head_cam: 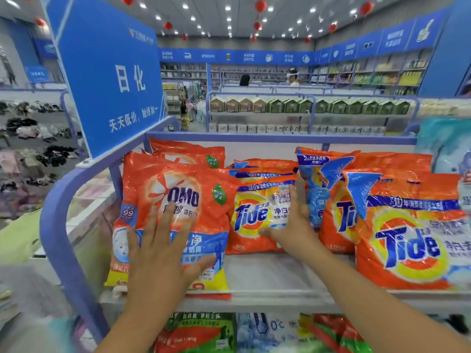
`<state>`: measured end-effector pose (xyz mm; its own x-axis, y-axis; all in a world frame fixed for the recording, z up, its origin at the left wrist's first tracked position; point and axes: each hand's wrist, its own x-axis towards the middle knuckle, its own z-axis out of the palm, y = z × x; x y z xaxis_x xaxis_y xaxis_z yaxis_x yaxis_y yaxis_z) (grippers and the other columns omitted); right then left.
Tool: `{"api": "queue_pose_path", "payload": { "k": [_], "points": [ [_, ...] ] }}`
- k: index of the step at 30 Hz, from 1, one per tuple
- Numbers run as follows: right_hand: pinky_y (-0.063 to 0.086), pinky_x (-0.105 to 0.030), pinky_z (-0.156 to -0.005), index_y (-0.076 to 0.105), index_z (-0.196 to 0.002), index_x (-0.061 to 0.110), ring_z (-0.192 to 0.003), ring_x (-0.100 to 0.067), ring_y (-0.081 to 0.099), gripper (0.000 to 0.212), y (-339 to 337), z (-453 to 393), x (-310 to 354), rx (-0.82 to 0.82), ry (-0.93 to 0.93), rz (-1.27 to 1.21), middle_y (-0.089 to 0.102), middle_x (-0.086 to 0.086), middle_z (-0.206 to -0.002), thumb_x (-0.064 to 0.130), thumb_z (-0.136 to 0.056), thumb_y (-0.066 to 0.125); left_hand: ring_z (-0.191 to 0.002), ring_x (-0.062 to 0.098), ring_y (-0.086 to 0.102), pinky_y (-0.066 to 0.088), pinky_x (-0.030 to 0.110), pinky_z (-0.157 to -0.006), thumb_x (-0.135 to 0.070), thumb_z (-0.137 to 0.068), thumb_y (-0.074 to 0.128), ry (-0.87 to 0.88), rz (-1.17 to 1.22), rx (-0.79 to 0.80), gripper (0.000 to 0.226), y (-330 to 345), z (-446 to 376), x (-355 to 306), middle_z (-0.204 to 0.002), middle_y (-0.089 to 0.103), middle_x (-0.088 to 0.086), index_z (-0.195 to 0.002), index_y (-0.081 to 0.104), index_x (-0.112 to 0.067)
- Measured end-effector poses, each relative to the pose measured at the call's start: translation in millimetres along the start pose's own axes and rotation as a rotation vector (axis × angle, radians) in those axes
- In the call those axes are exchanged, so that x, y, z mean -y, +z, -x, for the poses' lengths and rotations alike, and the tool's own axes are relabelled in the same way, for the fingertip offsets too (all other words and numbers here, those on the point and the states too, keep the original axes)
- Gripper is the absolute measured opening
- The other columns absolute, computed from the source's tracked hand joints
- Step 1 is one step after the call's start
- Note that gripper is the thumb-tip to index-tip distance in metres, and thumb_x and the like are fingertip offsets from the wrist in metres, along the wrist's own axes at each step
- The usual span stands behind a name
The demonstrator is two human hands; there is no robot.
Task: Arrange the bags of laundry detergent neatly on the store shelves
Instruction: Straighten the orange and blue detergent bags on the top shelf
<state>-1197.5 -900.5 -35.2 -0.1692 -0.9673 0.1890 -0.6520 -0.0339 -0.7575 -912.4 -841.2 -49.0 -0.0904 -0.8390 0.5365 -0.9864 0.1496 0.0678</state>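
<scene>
On the top shelf [275, 273], at our eleven o'clock, our left hand [163, 253] lies spread flat on the front OMO bag [178, 200], gripping nothing. At twelve o'clock our right hand [293, 222], also wide, presses the small Tide bag [257, 212]. The OMO bag overhangs the shelf lip; we judge a careless push could tip it off. At two o'clock the large Tide bag [407, 233] leans. The blue sign [112, 80] reads 日化.

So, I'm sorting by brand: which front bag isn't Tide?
The OMO bag at far left, under the left hand; the others read Tide.
</scene>
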Motion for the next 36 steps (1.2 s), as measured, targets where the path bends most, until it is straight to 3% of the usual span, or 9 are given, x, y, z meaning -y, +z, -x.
{"api": "queue_pose_path", "payload": {
  "k": [4,9,18,22,26,28,30,33,36],
  "points": [
    [0.03,-0.024,-0.107,-0.01,-0.156,0.042,-0.138,-0.01,0.027,0.131,14,5,-4,0.039,-0.006,-0.038,0.007,0.003,-0.156,0.043,-0.07,0.088,-0.155,0.023,0.004,0.016,0.069,-0.115,-0.094,-0.069,0.032,-0.141,0.055,-0.013,0.099,-3,-6,-4,-0.168,0.012,0.002,-0.152,0.037,-0.04],
    [0.033,-0.042,-0.117,-0.02,-0.152,0.046,-0.149,-0.025,0.02,0.13,2,4,-17,0.14,0.041,0.097,0.002,0.002,-0.163,0.07,-0.067,0.076,-0.155,0.016,-0.006,0.008,0.068,-0.117,-0.097,-0.069,0.025,0.018,0.167,0.027,0.099,0,4,10,-0.169,-0.002,-0.007,-0.154,0.021,-0.046],
    [0.032,-0.043,-0.119,-0.019,-0.154,0.038,-0.149,-0.028,0.022,0.124,-17,4,-6,0.201,0.084,0.258,-0.002,-0.004,-0.164,0.074,-0.073,0.068,-0.155,0.028,0.01,0.021,0.064,-0.118,-0.059,-0.085,0.041,0.1,0.371,-0.084,0.069,0,17,-43,-0.165,0.022,0.005,-0.146,0.048,-0.026],
    [0.039,-0.027,-0.106,0.024,-0.155,0.034,-0.13,-0.017,0.046,0.078,-67,41,1,0.137,-0.07,0.189,0.034,-0.002,-0.14,0.052,-0.091,0.064,-0.154,0.02,0.016,0.022,0.05,-0.12,-0.052,-0.088,0.047,0.26,0.602,-0.086,0.058,15,17,-89,-0.162,0.029,-0.005,-0.14,0.056,-0.028],
    [0.05,-0.037,-0.095,0.061,-0.128,0.027,-0.097,-0.005,0.056,0.036,-150,81,-47,-0.309,-0.174,0.147,0.048,0.016,-0.11,0.032,-0.093,0.068,-0.146,0.007,0.031,0.028,0.032,-0.117,-0.054,-0.086,0.055,0.277,0.819,0.007,0.049,25,13,-149,-0.152,0.042,-0.015,-0.132,0.059,-0.038],
    [0.045,-0.041,-0.105,0.057,-0.134,0.028,-0.117,-0.015,0.053,0.046,-197,88,-90,-0.422,0.012,0.229,0.049,0.007,-0.126,0.04,-0.091,0.069,-0.138,-0.004,0.033,0.035,0.029,-0.111,-0.05,-0.089,0.064,0.238,0.89,0.123,0.04,19,11,-183,-0.147,0.039,-0.027,-0.128,0.053,-0.052],
    [0.04,-0.039,-0.11,0.039,-0.147,0.031,-0.135,-0.022,0.041,0.073,-238,92,-125,-0.302,0.248,0.276,0.042,-0.002,-0.144,0.055,-0.085,0.069,-0.134,-0.011,0.029,0.036,0.023,-0.108,-0.044,-0.092,0.067,0.216,0.949,0.261,0.043,14,9,-217,-0.138,0.025,-0.046,-0.126,0.046,-0.06],
    [0.047,-0.023,-0.09,0.015,-0.144,0.047,-0.115,-0.002,0.053,0.085,-265,96,-160,0.092,0.364,0.129,0.05,0.018,-0.135,0.06,-0.081,0.072,-0.138,-0.01,0.024,0.03,0.022,-0.112,-0.046,-0.09,0.067,0.191,0.974,0.391,0.058,15,7,-267,-0.131,0.011,-0.053,-0.139,0.038,-0.056],
    [0.05,-0.021,-0.091,0.01,-0.14,0.05,-0.112,0.005,0.057,0.111,-270,88,-188,0.229,0.267,0.14,0.052,0.026,-0.133,0.064,-0.06,0.086,-0.13,-0.005,0.044,0.038,0.026,-0.111,-0.047,-0.084,0.075,0.08,1.074,0.531,0.085,17,6,-306,-0.144,0.036,-0.035,-0.146,0.019,-0.06]
  ]
}}
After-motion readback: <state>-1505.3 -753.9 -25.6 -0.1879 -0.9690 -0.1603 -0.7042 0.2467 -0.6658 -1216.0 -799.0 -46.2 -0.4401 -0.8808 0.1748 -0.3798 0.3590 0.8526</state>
